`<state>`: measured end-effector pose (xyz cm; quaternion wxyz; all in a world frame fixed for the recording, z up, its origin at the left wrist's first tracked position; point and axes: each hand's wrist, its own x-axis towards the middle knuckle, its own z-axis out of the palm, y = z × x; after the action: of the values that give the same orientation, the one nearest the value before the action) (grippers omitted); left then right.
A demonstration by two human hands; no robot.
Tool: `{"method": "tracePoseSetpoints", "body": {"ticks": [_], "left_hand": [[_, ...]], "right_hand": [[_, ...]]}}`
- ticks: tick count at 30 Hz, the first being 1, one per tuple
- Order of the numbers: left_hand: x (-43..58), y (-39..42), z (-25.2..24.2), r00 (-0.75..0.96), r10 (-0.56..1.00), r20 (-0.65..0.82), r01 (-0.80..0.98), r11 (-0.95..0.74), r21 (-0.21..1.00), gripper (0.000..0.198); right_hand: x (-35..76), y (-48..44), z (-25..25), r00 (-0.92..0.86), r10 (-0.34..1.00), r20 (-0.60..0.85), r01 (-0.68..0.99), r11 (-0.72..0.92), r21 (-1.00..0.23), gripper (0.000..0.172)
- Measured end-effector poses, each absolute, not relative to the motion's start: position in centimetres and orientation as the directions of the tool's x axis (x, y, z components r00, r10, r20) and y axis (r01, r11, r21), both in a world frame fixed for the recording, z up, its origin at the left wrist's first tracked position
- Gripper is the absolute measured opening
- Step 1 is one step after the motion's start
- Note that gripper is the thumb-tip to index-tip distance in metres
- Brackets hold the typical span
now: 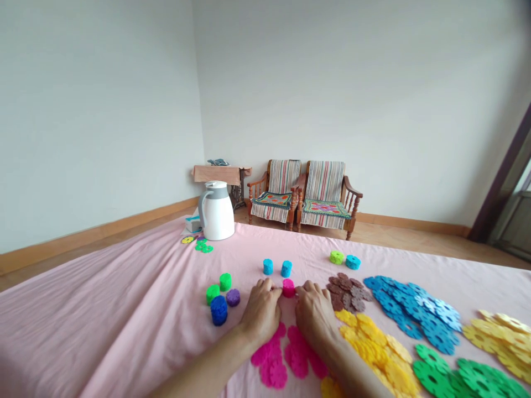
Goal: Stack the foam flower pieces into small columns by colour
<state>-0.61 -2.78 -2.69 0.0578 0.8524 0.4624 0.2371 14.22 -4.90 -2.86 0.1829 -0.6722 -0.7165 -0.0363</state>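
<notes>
Item: pink stack (288,288), one; short upright column of notched plastic discs, magenta, standing on the pink cloth (124,309) near the table's middle.

Position: set between the two hands, touching the fingertips of both. Left hand (262,309) lies just left of it, right hand (315,312) just right, both palm down, fingers held together and curled, the tips pressed against the stack's sides.

Directly below the hands: loose pink discs (286,354), lying flat, partly under the wrists; number not countable.

Other stacks, upright:
- light-blue stacks (267,266), two, just beyond the hands
- green stacks (225,281), two, to the left
- purple stack (233,297), one, low
- dark-blue stack (218,310), one, tallest of the left group
- lime stack (336,257) and teal stack (353,262), one each, side by side, farther right

Flat heaps, right side: brown discs (346,290); blue discs (415,309); yellow discs (373,342); a second yellow heap (501,331); green discs (456,376).

Far edge of cloth: white jug (216,211), one, with a few discs (201,245) beside it.

Against the wall: armchairs (282,190), two, striped.
</notes>
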Motion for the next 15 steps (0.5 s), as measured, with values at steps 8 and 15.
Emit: {"method": "tracePoseSetpoints", "body": {"ticks": [8,15], "left_hand": [[-0.6,-3.0,-2.5,0.458,0.812,0.362,0.744,-0.573,0.344,0.034],[-0.5,-2.5,-2.9,0.403,0.840,0.364,0.733,-0.534,0.421,0.048]], "right_hand": [[14.3,-5.6,-2.3,-0.026,0.949,0.316,0.974,0.095,-0.204,0.027],[14.4,-6.0,-2.1,-0.074,0.952,0.296,0.962,0.147,-0.232,0.025]]}}
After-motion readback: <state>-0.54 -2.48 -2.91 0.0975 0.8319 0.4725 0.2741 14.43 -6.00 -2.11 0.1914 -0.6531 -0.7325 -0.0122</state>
